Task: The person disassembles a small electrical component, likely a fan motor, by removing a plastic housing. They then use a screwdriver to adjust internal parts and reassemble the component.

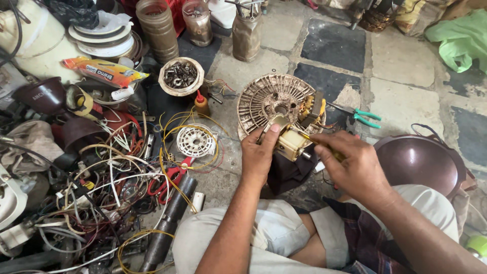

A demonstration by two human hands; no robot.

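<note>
My left hand (pixel 258 155) grips a small cream-coloured motor part (pixel 290 142), thumb pressed on its top. My right hand (pixel 352 165) holds a thin yellow-handled tool (pixel 324 148) with its tip against that part. Just behind them a round ribbed fan motor housing (pixel 269 99) with copper windings lies on the stone floor. A dark cloth (pixel 286 175) sits under the part, above my knees.
A tangle of wires (pixel 111 177) and red-handled cutters (pixel 175 175) fill the left. A white slotted disc (pixel 195 142), a bowl of nuts (pixel 181 76), a small orange bottle (pixel 202 104), green-handled pliers (pixel 362 116) and a dark round cover (pixel 418 162) lie around.
</note>
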